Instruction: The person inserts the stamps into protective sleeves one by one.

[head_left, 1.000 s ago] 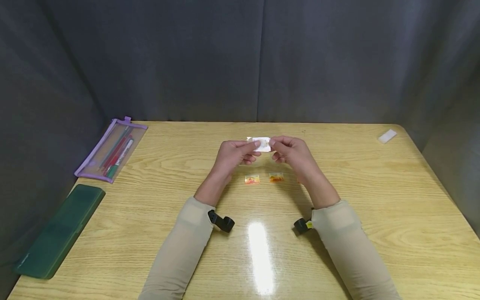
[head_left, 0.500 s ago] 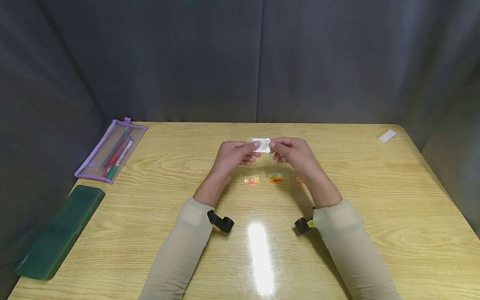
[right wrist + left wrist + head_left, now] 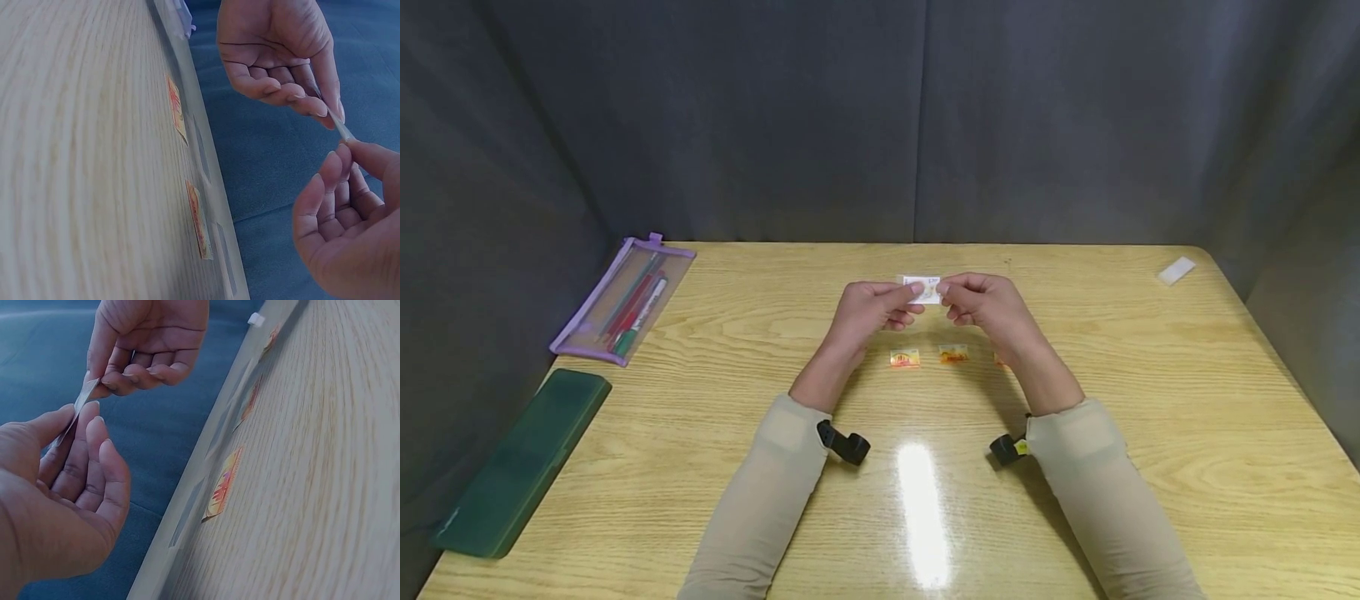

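Pinching a small white slip [image 3: 929,288] by its ends, we hold it above the table [image 3: 1217,392]: left hand [image 3: 874,310] on its left end, right hand [image 3: 991,310] on its right (faint print faces us, too small to read). Nearer us than the grip, three yellow-orange slips [image 3: 953,354] lie in a row, rightmost partly hidden by the right wrist [image 3: 1049,377] in head view. Well left of the grip: purple-edged pouch [image 3: 591,294], green case [image 3: 523,467].
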Action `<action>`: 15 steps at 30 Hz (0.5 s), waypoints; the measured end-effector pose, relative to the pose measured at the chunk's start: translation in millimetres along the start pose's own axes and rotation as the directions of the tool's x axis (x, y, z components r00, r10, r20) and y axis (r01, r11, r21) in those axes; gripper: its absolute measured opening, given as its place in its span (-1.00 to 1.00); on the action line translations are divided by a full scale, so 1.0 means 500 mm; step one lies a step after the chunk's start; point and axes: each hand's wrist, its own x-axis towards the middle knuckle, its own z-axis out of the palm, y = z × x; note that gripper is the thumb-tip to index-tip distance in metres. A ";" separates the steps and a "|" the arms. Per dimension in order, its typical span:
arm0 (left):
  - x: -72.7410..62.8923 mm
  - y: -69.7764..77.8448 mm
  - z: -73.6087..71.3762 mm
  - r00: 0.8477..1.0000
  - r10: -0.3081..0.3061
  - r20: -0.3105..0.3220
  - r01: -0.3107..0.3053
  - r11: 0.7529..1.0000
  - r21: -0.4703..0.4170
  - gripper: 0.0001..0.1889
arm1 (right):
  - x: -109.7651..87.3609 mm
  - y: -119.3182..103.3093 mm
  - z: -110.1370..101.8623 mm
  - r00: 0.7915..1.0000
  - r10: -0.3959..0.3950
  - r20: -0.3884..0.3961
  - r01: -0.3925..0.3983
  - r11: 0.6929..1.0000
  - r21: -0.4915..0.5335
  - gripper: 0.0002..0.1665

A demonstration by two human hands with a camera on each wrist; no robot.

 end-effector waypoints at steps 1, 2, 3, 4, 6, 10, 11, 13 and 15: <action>0.000 0.000 0.000 1.000 0.000 0.001 0.000 1.000 -0.003 -0.64 | 0.000 0.000 0.000 1.000 0.000 -0.001 0.000 1.000 0.004 -0.62; 0.000 -0.001 0.000 1.000 0.000 0.002 0.000 1.000 -0.006 -0.64 | 0.001 0.001 0.001 1.000 -0.001 -0.001 0.001 1.000 0.006 -0.63; 0.001 -0.001 0.001 1.000 0.001 0.002 -0.001 1.000 -0.009 -0.64 | 0.001 0.001 0.001 1.000 -0.002 -0.001 0.002 1.000 0.008 -0.63; 0.001 -0.001 0.001 1.000 0.001 0.002 -0.001 1.000 -0.012 -0.64 | 0.001 0.002 0.001 1.000 -0.002 -0.001 0.002 1.000 0.009 -0.63; 0.001 -0.001 0.001 1.000 0.001 0.003 -0.001 1.000 -0.015 -0.64 | 0.001 0.003 0.002 1.000 0.000 -0.002 0.000 1.000 0.010 -0.63; -0.001 -0.001 0.002 1.000 0.003 0.004 -0.003 1.000 -0.020 -0.64 | 0.001 0.003 0.003 1.000 0.005 -0.005 -0.005 1.000 0.002 -0.62; -0.001 -0.002 0.002 1.000 0.004 0.003 -0.004 1.000 -0.020 -0.64 | 0.001 0.003 0.004 1.000 0.006 -0.005 -0.006 1.000 -0.002 -0.61; -0.002 -0.002 0.002 1.000 0.007 0.002 -0.007 1.000 -0.020 -0.64 | 0.001 0.002 0.004 1.000 0.009 -0.004 -0.009 1.000 -0.009 -0.61; -0.002 -0.002 0.002 1.000 0.009 -0.002 -0.009 1.000 -0.018 -0.64 | 0.001 0.001 0.004 1.000 0.012 -0.002 -0.012 1.000 -0.017 -0.61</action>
